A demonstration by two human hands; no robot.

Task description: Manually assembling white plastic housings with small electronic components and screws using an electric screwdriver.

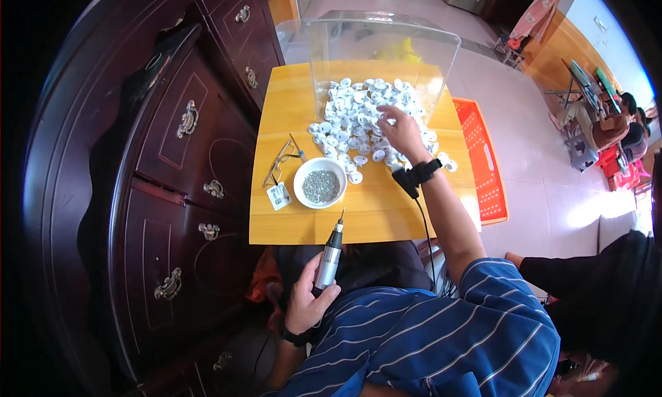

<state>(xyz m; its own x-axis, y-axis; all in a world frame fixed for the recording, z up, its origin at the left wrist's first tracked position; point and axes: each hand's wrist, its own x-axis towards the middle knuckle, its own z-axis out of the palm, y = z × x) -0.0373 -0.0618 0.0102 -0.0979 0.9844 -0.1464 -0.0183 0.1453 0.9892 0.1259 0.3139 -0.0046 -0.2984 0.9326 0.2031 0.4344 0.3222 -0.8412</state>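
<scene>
Below the table's near edge, my left hand is wrapped round a silver and black electric screwdriver, its bit pointing up over the tabletop. My right hand hovers at the near side of a heap of small white round plastic parts, thumb and fingers apart. I see nothing between those fingers. A black wrist strap with a cable circles the right wrist. Between the hands, to the left, stands a white bowl of small metal screws.
On the yellow wooden table lie eyeglasses, a pen and a white tag. A clear plastic bin stands behind the heap. An orange crate is at the right, dark drawers at the left. People sit far right.
</scene>
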